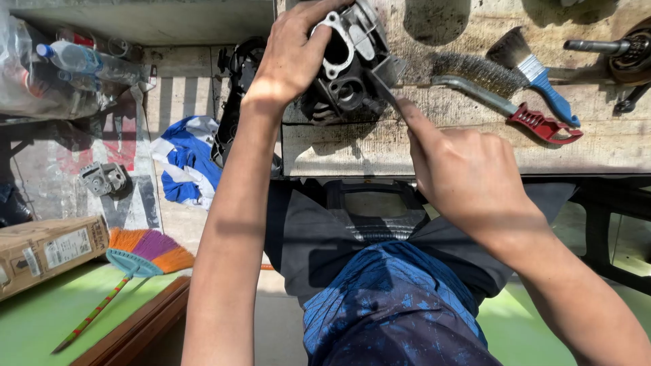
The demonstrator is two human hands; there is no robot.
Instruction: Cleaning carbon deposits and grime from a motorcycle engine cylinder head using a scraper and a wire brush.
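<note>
My left hand (293,54) grips a dark metal engine part (349,74) from its left side and holds it tilted on the worn wooden workbench (352,152). My right hand (461,173) is closed around a thin dark blade-like tool (383,89). The index finger lies along the tool, and the tip touches the right face of the engine part near a round port. The rest of the tool is hidden inside my fist.
A wire brush with a red handle (505,102) and a paintbrush with a blue handle (536,71) lie right of the part. Another metal part (627,51) sits far right. Below left are a blue-white cloth (186,156), plastic bottles (74,64), a cardboard box (47,251) and a colourful broom (142,254).
</note>
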